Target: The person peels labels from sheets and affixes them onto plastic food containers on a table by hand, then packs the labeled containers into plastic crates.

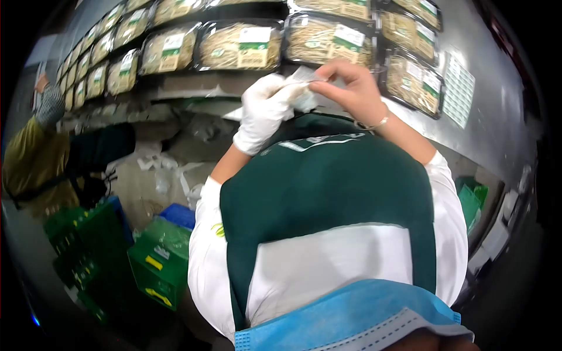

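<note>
My left hand (264,110), in a white glove, is closed with its fingertips on a small pale sheet (304,75), thin and partly see-through. From the other side my right hand (355,88), ungloved and with a bracelet at the wrist, pinches the edge of the same sheet between thumb and forefinger. What is printed on it cannot be read. Both hands are in front of my apron, at the near edge of the table. Just beyond them lies a film-wrapped black tray of pale noodle-like food (304,42), with a white and green label.
More wrapped trays (219,47) stand in rows across the metal table (480,41). A sheet of labels (458,88) lies at the right. On the floor at left are green crates (153,278) and plastic scraps (163,178). Another person's sleeve (50,105) shows far left.
</note>
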Available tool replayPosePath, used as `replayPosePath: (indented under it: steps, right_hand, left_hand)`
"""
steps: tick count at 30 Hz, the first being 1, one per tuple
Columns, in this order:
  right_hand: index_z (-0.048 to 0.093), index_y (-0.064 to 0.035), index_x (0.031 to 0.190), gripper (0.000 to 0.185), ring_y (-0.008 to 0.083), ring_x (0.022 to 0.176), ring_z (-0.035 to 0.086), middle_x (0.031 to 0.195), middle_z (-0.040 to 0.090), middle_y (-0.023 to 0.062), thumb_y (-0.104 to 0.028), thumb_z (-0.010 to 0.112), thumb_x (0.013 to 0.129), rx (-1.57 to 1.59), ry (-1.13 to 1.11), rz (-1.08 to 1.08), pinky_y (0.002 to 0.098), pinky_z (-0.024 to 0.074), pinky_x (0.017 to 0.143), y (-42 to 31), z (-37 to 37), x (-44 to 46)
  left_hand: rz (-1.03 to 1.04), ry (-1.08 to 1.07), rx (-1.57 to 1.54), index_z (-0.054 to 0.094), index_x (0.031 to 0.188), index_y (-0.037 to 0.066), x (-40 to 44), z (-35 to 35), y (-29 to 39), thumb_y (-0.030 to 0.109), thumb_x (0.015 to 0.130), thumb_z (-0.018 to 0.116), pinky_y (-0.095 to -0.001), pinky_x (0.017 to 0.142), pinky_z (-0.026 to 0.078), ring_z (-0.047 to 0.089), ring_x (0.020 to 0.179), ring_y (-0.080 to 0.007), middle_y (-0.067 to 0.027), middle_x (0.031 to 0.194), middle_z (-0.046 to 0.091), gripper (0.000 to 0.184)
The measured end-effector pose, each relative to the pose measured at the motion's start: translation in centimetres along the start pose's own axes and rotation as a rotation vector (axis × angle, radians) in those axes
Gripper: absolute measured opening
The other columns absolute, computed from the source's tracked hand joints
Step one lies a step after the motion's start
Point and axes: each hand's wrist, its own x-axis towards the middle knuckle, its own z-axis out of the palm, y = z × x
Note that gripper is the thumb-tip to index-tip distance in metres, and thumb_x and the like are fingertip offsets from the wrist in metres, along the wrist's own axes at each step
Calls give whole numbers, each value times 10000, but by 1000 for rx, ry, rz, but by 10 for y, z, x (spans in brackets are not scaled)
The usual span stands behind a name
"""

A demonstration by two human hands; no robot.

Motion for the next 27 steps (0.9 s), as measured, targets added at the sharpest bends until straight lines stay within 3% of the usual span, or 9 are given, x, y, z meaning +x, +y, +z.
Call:
replayPosePath:
  steps: [5,8,11,12,14,18,21,22,27]
  right_hand:
    - [601,-18,811,109,99,683,542,750,596,51,-115,591,763,-334,317,11,225,428,645,17,-96,23]
    - [563,-21,842,212,210,652,537,705,568,107,-211,585,750,-832,452,273,294,423,616,75,-204,58]
    - [568,-29,845,272,180,714,580,766,603,98,-295,533,796,-811,345,516,282,446,652,112,-217,72]
    - [557,-50,877,382,273,769,585,810,605,140,-411,456,802,-1140,231,308,351,449,676,115,-211,76]
    - [572,-80,910,399,322,817,569,853,604,153,-436,424,802,-1418,221,374,394,445,704,114,-205,72]
    - [568,-108,988,371,284,834,583,868,609,141,-408,427,820,-1483,371,569,365,456,724,116,-233,60]
    - [554,-83,1025,263,146,863,547,926,576,70,-226,536,804,-601,241,184,275,428,767,79,-159,50]
    - [538,-68,1035,295,137,888,515,945,544,42,-244,548,799,-299,-49,230,267,404,803,43,-119,42]
    - [593,-40,911,222,117,794,532,842,569,36,-104,655,708,148,-232,16,238,423,724,11,-34,20]
  left_hand:
    - [-119,-305,76,527,1020,15,-1,6,-8,45,817,506,-159,502,381,440,555,-32,-29,804,609,206]
    - [-193,-291,-30,543,985,11,-2,5,-13,67,837,473,-171,553,406,479,599,-36,-27,821,614,173]
    - [-25,-254,152,551,956,-3,3,0,-27,43,833,479,-192,656,445,556,730,-79,-60,851,615,150]
    - [-29,-243,151,551,956,-3,2,2,-25,43,833,479,-192,656,445,556,730,-79,-60,851,615,150]
    - [-179,-248,49,552,942,-15,0,5,-13,14,827,485,-223,754,449,574,851,-134,-94,883,610,136]
    - [-150,-195,-213,529,995,-32,4,17,1,-18,820,481,-244,748,465,575,837,-147,-119,947,588,182]
    - [-48,-147,-247,516,1006,-50,13,21,-3,-28,817,478,-254,690,489,580,828,-161,-136,959,581,195]
    - [8,-122,-231,521,993,-54,16,22,-6,-28,815,481,-256,667,495,585,814,-164,-139,948,585,183]
    - [323,151,19,565,680,-2,19,30,-5,-9,773,579,-181,481,379,471,515,-32,-17,597,562,95]
